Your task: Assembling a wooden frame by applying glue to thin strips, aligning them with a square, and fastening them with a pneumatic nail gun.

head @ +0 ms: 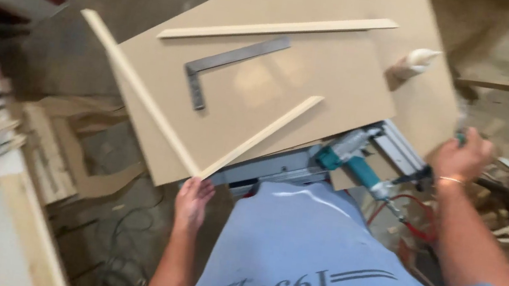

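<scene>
Tan fibreboard panel, flat and smooth, lies tilted across the workbench, its long axis running from lower left to upper right. The left hand touches its near corner from below, fingers loosely curled, right where two thin pale wood strips meet in a V. One strip follows the panel's left edge toward the upper left; the other strip slants up to the right. A third strip lies near the far edge, and a grey steel try square rests between them, its long arm pointing upper right. The right hand is closed around something small and teal, too blurred to identify. Just below the panel's right edge lies a teal and silver pneumatic nailer. A pale glue bottle lies on a second board.
</scene>
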